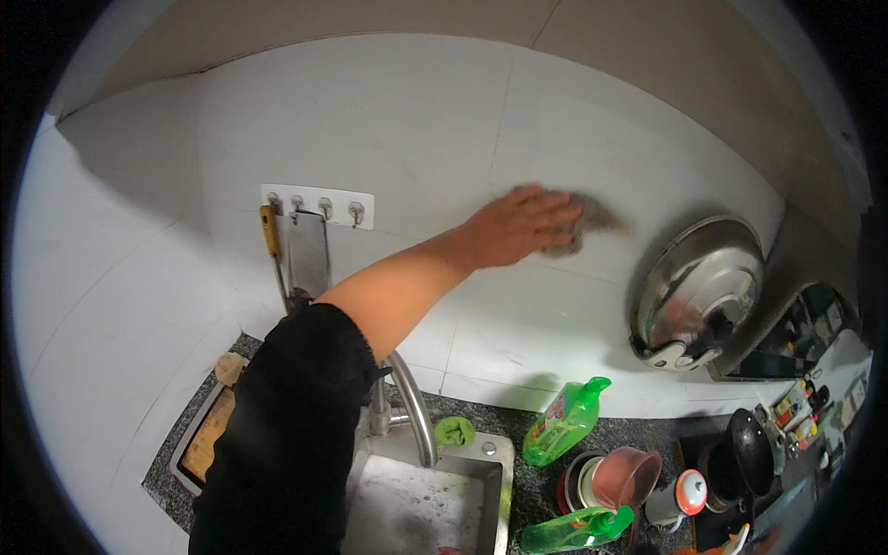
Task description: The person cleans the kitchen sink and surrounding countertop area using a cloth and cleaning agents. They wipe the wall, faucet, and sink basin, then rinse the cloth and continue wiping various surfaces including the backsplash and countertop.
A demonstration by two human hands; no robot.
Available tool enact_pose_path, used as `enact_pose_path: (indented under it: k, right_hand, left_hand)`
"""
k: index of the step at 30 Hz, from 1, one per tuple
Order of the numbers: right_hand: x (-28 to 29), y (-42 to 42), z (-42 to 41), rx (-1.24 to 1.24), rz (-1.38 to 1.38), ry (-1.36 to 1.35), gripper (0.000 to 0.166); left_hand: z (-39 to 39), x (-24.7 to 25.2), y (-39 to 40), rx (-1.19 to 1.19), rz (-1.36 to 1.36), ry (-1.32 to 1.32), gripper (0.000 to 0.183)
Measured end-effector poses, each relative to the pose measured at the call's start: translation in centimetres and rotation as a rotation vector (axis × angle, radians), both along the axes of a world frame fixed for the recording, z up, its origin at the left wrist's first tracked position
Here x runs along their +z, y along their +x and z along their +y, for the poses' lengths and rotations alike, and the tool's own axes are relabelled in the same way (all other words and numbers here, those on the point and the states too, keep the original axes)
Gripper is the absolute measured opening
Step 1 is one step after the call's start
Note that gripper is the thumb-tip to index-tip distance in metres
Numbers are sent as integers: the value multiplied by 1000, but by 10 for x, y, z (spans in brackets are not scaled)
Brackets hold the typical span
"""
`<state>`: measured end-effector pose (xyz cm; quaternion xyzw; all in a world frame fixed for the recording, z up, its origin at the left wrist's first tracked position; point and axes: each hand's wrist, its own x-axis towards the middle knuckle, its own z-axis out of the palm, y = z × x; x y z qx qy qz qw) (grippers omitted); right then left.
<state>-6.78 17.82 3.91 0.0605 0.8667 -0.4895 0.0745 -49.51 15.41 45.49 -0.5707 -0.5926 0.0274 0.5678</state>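
Note:
My left hand, reaching out from a black sleeve, presses a grey-brown cloth against the white wall. Motion blurs the cloth, and the fingers lie spread over it. Only a fingertip of my right hand shows, at the bottom edge over the sink; what it does is hidden. Below the arm are a stainless steel sink with suds in it and a curved metal faucet. A green cloth lies crumpled behind the sink's rim.
A metal pot lid hangs on the wall at right. Left, a cleaver and a yellow-handled tool hang from a hook strip. Green bottles, stacked bowls, a lidded enamel mug and a black pan crowd the counter.

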Motion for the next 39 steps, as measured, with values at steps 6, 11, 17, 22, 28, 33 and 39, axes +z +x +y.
enact_pose_path:
  k: [6, 11, 17, 22, 28, 33, 39]
  right_hand:
    - [13, -4, 20, 109, 46, 86, 34]
    - [23, -9, 12, 133, 33, 82, 33]
    - [27, -11, 10, 76, 36, 92, 32]
    - [27, -3, 8, 60, 63, 62, 31]
    - [42, 1, 4, 64, 73, 95, 24]
    - [-17, -9, 12, 282, 184, 425, 15]
    - [16, 28, 4, 262, 111, 240, 29]
  left_hand:
    - [-154, 16, -30, 227, -66, 27, 31]
    - [-209, 73, -97, 395, -252, 1212, 59]
    - [-65, 49, -37, 432, -123, 456, 50]
    - [-48, 69, -7, 34, -219, -81, 41]
    - [-32, 100, -15, 374, -43, 838, 36]
    - [15, 10, 28, 81, -9, -131, 40]
    - [-82, 33, -22, -120, -732, -698, 38]
